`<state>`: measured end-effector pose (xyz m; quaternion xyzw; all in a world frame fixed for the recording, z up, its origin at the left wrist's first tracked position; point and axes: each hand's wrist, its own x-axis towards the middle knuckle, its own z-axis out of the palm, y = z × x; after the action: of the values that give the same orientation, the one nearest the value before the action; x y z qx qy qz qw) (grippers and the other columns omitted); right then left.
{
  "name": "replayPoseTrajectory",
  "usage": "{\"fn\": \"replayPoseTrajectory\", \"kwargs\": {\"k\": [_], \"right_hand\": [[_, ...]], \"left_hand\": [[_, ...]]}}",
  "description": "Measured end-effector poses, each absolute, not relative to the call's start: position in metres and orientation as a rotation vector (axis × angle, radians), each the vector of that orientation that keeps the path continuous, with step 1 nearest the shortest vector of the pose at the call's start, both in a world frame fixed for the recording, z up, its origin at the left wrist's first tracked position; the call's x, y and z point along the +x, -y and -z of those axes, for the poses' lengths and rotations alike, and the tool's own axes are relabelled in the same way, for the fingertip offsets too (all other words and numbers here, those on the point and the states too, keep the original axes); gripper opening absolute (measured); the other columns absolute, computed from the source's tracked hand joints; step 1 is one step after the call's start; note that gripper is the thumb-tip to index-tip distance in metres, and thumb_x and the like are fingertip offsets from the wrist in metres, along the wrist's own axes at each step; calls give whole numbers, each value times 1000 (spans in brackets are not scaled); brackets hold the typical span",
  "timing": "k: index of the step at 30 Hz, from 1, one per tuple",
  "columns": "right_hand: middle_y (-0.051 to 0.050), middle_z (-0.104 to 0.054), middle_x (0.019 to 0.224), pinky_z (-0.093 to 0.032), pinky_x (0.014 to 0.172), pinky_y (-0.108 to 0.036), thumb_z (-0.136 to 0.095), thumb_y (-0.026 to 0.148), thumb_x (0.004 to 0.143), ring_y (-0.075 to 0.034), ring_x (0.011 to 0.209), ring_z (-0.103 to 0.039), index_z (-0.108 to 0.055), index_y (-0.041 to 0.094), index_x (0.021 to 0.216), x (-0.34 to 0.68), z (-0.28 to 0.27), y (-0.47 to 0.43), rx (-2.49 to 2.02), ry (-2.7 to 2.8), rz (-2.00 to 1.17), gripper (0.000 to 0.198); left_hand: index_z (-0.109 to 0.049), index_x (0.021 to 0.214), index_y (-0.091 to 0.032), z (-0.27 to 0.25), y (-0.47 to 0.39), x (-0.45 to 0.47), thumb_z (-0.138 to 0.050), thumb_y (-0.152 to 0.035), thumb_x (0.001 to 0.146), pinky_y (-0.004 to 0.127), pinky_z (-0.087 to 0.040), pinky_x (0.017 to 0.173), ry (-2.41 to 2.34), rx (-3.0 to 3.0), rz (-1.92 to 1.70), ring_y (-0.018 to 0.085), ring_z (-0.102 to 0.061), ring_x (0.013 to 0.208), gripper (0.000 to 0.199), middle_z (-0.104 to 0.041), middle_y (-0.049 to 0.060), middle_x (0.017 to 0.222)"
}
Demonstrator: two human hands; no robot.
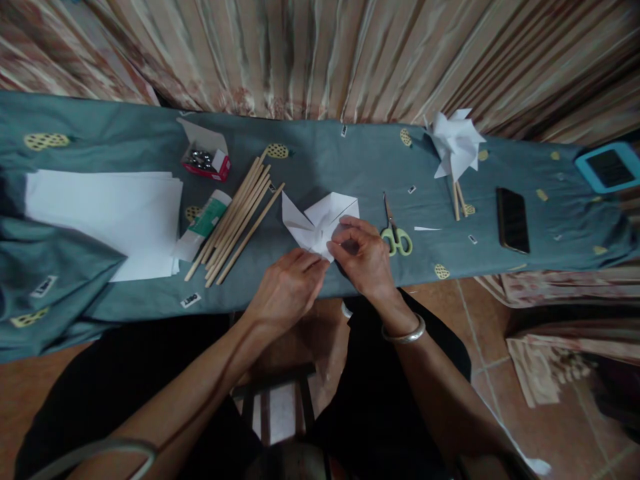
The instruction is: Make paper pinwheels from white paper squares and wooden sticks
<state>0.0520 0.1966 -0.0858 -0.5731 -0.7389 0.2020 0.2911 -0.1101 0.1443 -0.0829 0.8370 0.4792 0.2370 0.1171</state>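
A partly folded white paper pinwheel (320, 223) lies on the cloth right in front of me, its pointed corners lifted. My left hand (295, 283) grips its near edge, fingers bent together. From the right, my right hand (364, 257) pinches the paper near its centre between thumb and forefinger; a bangle circles that wrist. Just beyond my right hand lie green-handled scissors (395, 230), blades pointing away. Left of the pinwheel rests a bundle of thin wooden sticks (235, 223), with one stick slightly apart.
A stack of white paper (105, 213) lies left. Near it are an open red box of metal pins (206, 160) and a green-and-white tube (207, 220). Finished paper pinwheels (456, 143) on sticks, a phone (513, 220) and a blue-framed device (610, 167) lie right. Curtains hang behind.
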Motion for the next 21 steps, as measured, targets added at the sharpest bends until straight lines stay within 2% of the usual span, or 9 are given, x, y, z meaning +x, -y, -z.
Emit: {"fn": "replayPoseTrajectory", "kwargs": {"k": [9,14,21], "right_hand": [[-8,-65,117,-49,95,-43,-64,23,80,-24,109,-60,-66,21,81,53,89,-196,-1506,2000,-504,2],[-7,-60,127,-46,100,-43,-58,23,84,-25,113,-56,-68,22,97,52,89,-195,-1426,2105,-473,16],[-6,-55,131,-47,98,-43,-50,24,91,-24,109,-56,-71,26,105,52,89,-193,-1359,2195,-442,25]], "left_hand": [[-65,99,-12,84,-144,-110,-48,-12,90,33,-56,78,-1403,2460,-701,21,-62,87,20,-69,8,93],[-65,99,-12,84,-144,-110,-49,-11,89,33,-56,79,-1400,2449,-682,21,-62,88,19,-69,8,95],[-64,101,-12,85,-144,-110,-49,-11,89,34,-56,79,-1398,2452,-687,20,-62,88,20,-69,8,96]]}}
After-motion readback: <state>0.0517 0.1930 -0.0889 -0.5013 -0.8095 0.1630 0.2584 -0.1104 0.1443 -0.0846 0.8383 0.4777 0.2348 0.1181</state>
